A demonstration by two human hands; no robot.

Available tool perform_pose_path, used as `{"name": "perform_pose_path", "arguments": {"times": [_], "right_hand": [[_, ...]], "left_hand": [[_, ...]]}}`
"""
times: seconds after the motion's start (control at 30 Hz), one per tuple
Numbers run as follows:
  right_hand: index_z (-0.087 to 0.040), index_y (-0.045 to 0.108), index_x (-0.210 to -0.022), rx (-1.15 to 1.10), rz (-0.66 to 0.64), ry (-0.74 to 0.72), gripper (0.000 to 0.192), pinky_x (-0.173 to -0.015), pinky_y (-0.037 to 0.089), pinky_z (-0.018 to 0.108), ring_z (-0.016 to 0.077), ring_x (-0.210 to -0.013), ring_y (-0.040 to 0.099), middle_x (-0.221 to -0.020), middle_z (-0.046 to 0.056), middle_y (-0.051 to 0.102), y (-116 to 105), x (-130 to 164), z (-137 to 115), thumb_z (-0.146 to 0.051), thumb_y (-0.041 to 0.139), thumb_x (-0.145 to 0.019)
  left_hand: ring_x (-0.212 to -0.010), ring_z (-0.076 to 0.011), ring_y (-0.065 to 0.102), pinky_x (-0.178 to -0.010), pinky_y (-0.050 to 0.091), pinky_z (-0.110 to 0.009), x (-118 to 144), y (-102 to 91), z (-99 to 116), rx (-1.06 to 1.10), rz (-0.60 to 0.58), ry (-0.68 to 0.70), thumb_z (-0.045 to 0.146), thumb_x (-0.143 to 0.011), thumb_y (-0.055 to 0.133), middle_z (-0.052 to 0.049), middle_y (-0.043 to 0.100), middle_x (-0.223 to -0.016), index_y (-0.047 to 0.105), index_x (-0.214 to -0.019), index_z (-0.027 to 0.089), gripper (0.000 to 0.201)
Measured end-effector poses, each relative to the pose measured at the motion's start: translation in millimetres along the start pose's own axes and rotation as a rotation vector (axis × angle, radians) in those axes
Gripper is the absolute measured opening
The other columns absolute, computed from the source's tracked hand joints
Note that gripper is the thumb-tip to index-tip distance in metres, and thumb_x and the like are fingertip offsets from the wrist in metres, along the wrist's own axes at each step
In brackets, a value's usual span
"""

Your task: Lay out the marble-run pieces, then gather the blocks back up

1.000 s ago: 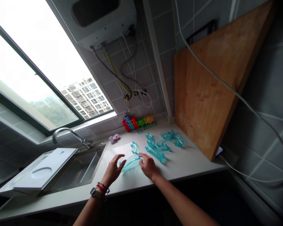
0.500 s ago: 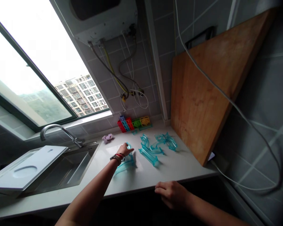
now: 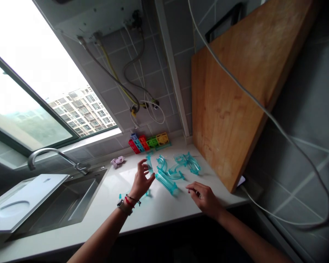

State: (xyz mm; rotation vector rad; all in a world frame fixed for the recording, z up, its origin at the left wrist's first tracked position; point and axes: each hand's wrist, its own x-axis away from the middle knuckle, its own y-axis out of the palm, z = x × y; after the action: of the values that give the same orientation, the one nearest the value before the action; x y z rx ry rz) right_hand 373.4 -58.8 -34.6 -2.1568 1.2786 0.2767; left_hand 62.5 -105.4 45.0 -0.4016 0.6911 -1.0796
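My left hand [image 3: 139,180] is over the counter, its thumb and curled fingers around the lower end of a translucent teal curved track piece [image 3: 149,165]. Part of the grip is hidden by the fingers. Beneath the left wrist lies another teal piece [image 3: 120,196], mostly covered by the hand. A straight teal track piece [image 3: 166,182] rests between my two hands. Behind it are several curved teal pieces [image 3: 177,172]. My right hand [image 3: 204,197] hovers at the counter's front right, fingers bent together, with nothing visible in them.
Coloured blocks [image 3: 148,142] stand along the back wall, and a pale purple piece [image 3: 117,161] lies left of them. A sink [image 3: 79,208] with a faucet [image 3: 55,155] and white panel [image 3: 30,204] is at left. A wooden board [image 3: 227,98] leans at right, crossed by a white cable [image 3: 244,89].
My left hand has lifted and turned, moving the curved teal piece rightward toward the others. My right hand has risen from the counter's front edge to above its surface. The view has shifted slightly.
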Motion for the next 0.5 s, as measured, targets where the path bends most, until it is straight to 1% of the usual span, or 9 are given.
{"name": "perform_pose_path", "arguments": {"times": [0.1,0.17,0.23,0.3,0.37,0.4,0.5], "right_hand": [[-0.022,0.076,-0.104,-0.032,0.045,0.066,0.027,-0.069,0.059,0.03,0.0202,-0.081,0.072,-0.094,0.006,0.075,-1.2,-3.4,1.5,-0.028,0.05,-0.1],[-0.022,0.075,-0.106,-0.033,0.092,0.102,0.028,-0.071,0.06,0.031,0.0207,-0.085,0.071,-0.1,0.007,0.074,-2.7,-5.3,1.4,-0.03,0.048,-0.102],[-0.022,0.073,-0.111,-0.008,0.136,0.12,0.027,-0.074,0.06,0.033,0.0216,-0.089,0.07,-0.107,0.009,0.072,-5.5,-6.5,2.5,-0.029,0.048,-0.102],[-0.022,0.072,-0.114,0.078,0.175,0.095,0.026,-0.085,0.061,0.038,0.0241,-0.099,0.069,-0.113,0.01,0.069,-9.4,-7.3,5.7,-0.028,0.051,-0.101],[-0.023,0.071,-0.116,0.217,0.217,0.059,0.025,-0.099,0.057,0.046,0.0277,-0.11,0.066,-0.119,0.012,0.065,-13.3,-8.2,10.5,-0.025,0.053,-0.099],[-0.022,0.071,-0.115,0.285,0.233,0.055,0.025,-0.103,0.055,0.049,0.0291,-0.114,0.064,-0.121,0.013,0.064,-14.9,-8.8,13.2,-0.023,0.054,-0.098],[-0.022,0.069,-0.112,0.396,0.256,0.106,0.022,-0.105,0.054,0.053,0.0306,-0.115,0.064,-0.125,0.014,0.061,-17.1,-10.9,21.4,-0.022,0.055,-0.095]], "left_hand": [[-0.108,-0.0226,0.071,-0.096,0.06,-0.044,21.0,26.5,22.8,0.11,-0.077,0.109,0.028,-0.087,0.073,-0.007,0.064,-0.118,0.027,-0.156,0.031,0.083],[-0.109,-0.0241,0.071,-0.094,0.061,-0.044,28.6,45.2,31.7,0.165,-0.106,0.151,0.03,-0.087,0.077,-0.008,0.065,-0.119,0.03,-0.157,0.031,0.084],[-0.109,-0.0252,0.071,-0.09,0.063,-0.043,31.1,62.5,36.1,0.216,-0.108,0.179,0.031,-0.086,0.08,-0.009,0.066,-0.118,0.032,-0.157,0.031,0.085],[-0.108,-0.0255,0.071,-0.086,0.064,-0.042,29.5,76.8,37.8,0.259,-0.086,0.201,0.032,-0.086,0.081,-0.009,0.066,-0.117,0.033,-0.156,0.031,0.084],[-0.108,-0.0252,0.072,-0.085,0.064,-0.04,24.9,87.2,37.9,0.291,-0.044,0.219,0.033,-0.089,0.079,-0.01,0.065,-0.118,0.033,-0.154,0.031,0.08],[-0.108,-0.0251,0.072,-0.085,0.064,-0.039,21.6,90.9,37.4,0.303,-0.018,0.229,0.033,-0.091,0.077,-0.011,0.066,-0.118,0.032,-0.153,0.031,0.077],[-0.108,-0.0256,0.073,-0.084,0.063,-0.04,8.0,97.0,33.6,0.316,0.056,0.274,0.032,-0.095,0.072,-0.012,0.068,-0.117,0.034,-0.147,0.028,0.065]]}}
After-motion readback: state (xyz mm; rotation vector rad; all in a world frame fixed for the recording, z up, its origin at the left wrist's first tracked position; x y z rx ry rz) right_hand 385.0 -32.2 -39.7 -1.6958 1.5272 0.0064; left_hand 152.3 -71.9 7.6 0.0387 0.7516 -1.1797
